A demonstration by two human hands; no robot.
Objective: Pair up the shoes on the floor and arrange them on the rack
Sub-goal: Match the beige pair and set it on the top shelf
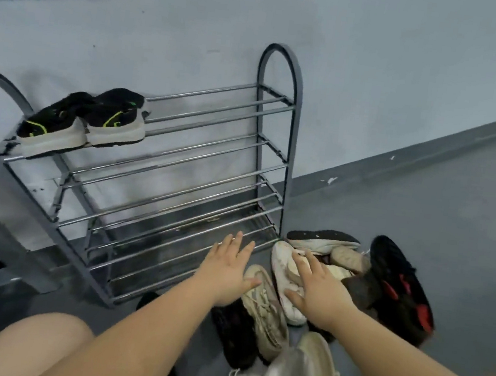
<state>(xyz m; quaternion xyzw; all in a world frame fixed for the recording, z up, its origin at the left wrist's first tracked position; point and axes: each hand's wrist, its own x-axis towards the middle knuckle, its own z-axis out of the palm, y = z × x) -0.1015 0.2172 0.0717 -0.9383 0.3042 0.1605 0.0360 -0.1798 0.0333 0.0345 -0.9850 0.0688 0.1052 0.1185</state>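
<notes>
A pair of black sneakers with green trim (pixel 82 123) sits on the top tier of the metal rack (pixel 275 105), far up and left of the fingers. The left hand (pixel 226 269) reaches out, fingers spread straight, holding nothing, over a cream laced shoe (pixel 267 315). The right hand (pixel 319 287), fingers likewise splayed and empty, hovers over a white shoe (pixel 284 271) in the pile on the floor (pixel 451 224). A black and red shoe (pixel 401 286) lies right of those fingers.

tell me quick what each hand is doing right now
Left hand: open, fingers spread, holding nothing.
Right hand: open, fingers spread over a white shoe.
</notes>
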